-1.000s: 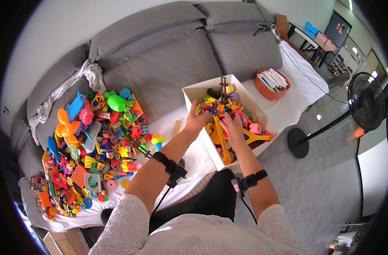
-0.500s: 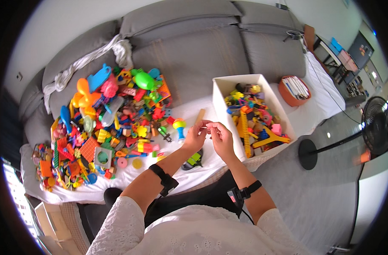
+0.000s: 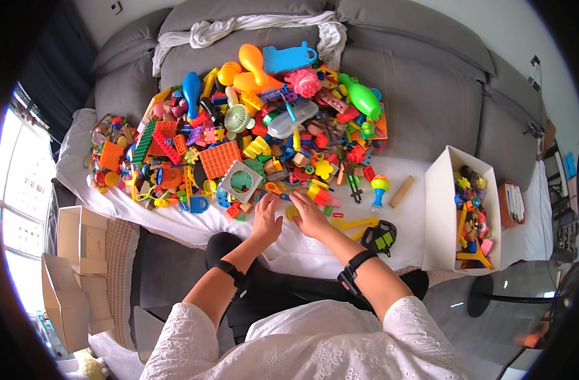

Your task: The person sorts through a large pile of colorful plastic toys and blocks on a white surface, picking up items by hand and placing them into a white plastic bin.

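Observation:
At the near edge of a big toy pile, my left hand (image 3: pixel 267 220) reaches with fingers stretched out and nothing seen in them. Its fingertips are next to a small orange-and-blue toy (image 3: pixel 276 190). A grey square frame with a green round middle (image 3: pixel 241 182) lies just to its left. My right hand (image 3: pixel 309 218) is beside it, fingers extended and apart. A yellow disc (image 3: pixel 292 212) is by its thumb, and small red and yellow blocks (image 3: pixel 317 192) are by its fingertips. Whether either hand touches these toys, I cannot tell.
Right of the pile are a toy maraca-like piece (image 3: pixel 379 188), a wooden block (image 3: pixel 401 192) and a black-and-green toy (image 3: pixel 380 239). A white box (image 3: pixel 438 221) of toys stands farther right, before an orange basket (image 3: pixel 513 204). Cardboard boxes (image 3: pixel 80 278) are at lower left.
My view has swung left. Both hands have left the spot near the white box, where their fingertips were together, and moved to the pile's near edge, opening apart.

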`<state>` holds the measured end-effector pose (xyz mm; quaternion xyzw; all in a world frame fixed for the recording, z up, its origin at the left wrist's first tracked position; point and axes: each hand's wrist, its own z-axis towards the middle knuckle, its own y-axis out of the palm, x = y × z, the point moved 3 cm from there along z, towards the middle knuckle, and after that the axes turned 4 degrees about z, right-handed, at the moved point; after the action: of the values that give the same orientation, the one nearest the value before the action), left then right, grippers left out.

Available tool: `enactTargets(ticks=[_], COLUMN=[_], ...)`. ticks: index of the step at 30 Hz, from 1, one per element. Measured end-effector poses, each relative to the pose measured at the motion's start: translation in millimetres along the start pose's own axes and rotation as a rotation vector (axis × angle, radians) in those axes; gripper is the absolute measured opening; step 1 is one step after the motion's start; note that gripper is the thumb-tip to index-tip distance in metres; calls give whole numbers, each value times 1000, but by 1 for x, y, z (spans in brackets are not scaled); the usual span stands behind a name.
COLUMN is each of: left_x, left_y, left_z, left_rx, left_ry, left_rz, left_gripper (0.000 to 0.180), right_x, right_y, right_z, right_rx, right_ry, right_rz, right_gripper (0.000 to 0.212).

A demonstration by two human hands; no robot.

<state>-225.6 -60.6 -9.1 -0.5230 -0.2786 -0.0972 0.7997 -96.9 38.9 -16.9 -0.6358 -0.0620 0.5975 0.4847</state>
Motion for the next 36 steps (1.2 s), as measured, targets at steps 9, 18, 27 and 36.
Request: enactTargets(ticks=[9,18,27,36], left_x=[-15,2,3,23], left_y=[-6,-15,27,70], left_z=[15,47,66,72], left_rx=[-279,-106,-461,-297], left_ry=[-118,207,50,332], left_rz=[72,40,310,477], left_gripper=[66,47,40,33], right_x=[6,13,41,49], right_y=[14,6,-4,-32], right_z=[-8,-11,-10,-24], right_rx=[23,-5,-104,91], right_ry=[191,97,323,290], right_rz=[-229,-354,-381,-43], right_gripper=[56,52,26,18])
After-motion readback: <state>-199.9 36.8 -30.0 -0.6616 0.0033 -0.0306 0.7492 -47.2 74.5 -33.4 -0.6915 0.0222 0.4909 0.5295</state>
